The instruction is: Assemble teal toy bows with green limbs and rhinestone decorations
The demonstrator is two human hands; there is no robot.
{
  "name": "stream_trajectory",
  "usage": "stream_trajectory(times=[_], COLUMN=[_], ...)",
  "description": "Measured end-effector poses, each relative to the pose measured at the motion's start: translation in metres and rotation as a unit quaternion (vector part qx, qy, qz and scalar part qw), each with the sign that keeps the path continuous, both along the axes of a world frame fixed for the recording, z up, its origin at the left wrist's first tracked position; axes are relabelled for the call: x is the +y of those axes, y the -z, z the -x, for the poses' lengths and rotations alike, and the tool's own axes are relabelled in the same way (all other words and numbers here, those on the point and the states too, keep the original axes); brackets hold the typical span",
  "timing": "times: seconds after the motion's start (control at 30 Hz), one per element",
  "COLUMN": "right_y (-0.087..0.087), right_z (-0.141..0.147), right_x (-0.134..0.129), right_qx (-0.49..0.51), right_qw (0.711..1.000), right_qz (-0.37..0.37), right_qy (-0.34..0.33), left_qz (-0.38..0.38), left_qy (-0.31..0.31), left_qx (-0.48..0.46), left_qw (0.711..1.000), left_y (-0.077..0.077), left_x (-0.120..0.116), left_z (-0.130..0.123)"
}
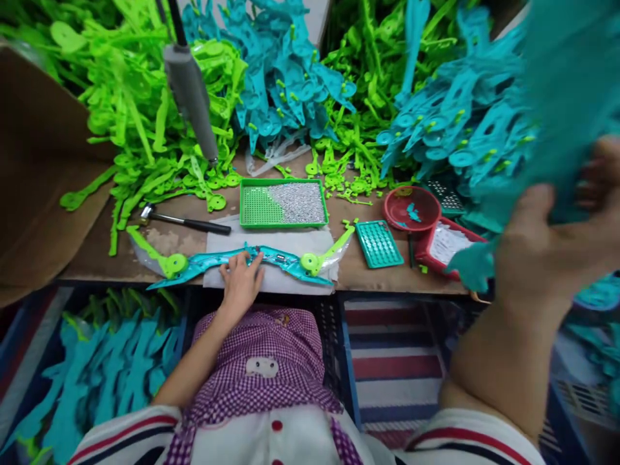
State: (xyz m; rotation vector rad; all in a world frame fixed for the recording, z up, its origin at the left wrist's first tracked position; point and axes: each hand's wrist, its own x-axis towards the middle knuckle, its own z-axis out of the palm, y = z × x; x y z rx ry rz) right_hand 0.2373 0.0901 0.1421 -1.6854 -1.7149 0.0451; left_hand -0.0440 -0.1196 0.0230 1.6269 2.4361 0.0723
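Note:
A blue toy bow body (285, 259) with lime-green end arms lies across the table's front edge, partly on a white cloth (217, 245). My left hand (241, 281) is on the middle of this bow, its bent fingers over the body. Small fittings show beside the fingertips. Raised at the right, close to the camera, my right hand (547, 252) grips a large blue plastic part (566, 97). Motion smears that part, so its full shape is unclear, and some of its fingers are hidden. A hammer (188, 223) with a black handle lies behind the bow's left arm.
A green tray (285, 225) holds many small silvery pieces. Right of it are a teal tray (379, 245), a red bowl (394, 210) and a red bin (426, 248). A grey power screwdriver (191, 100) hangs overhead. Green and blue parts heap behind; a cardboard box (43, 161) stands left.

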Motion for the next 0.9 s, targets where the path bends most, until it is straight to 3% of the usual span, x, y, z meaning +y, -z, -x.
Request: stream_trajectory(times=[0.1,0.23,0.4,0.6,0.83,0.9], right_y=[0.016,0.041,0.056,0.085,0.099,0.102], right_z=[0.016,0.032,0.061,0.102,0.199,0.229], right_x=[-0.028,-0.045,-0.054,-0.03,-0.029,-0.03], right_qx=[-0.017,0.056,0.136,0.2,0.204,0.185], right_qw=[0.994,0.975,0.903,0.764,0.535,0.486], right_qz=[-0.004,0.104,0.265,0.464,0.696,0.733], right_qy=[-0.108,-0.19,-0.309,-0.401,-0.433,-0.439], left_qz=[0.02,0.03,0.072,0.06,0.041,0.05], left_qy=[0.013,0.009,-0.019,-0.038,-0.049,-0.058], left_qx=[-0.025,-0.05,-0.046,-0.026,-0.025,-0.032], left_qw=[0.999,0.998,0.996,0.997,0.998,0.997], left_y=[-0.006,-0.009,-0.013,0.001,0.016,0.018], left_x=[0.007,0.009,0.003,-0.004,-0.008,-0.008], left_z=[0.004,0.007,0.005,-0.003,-0.012,-0.014])
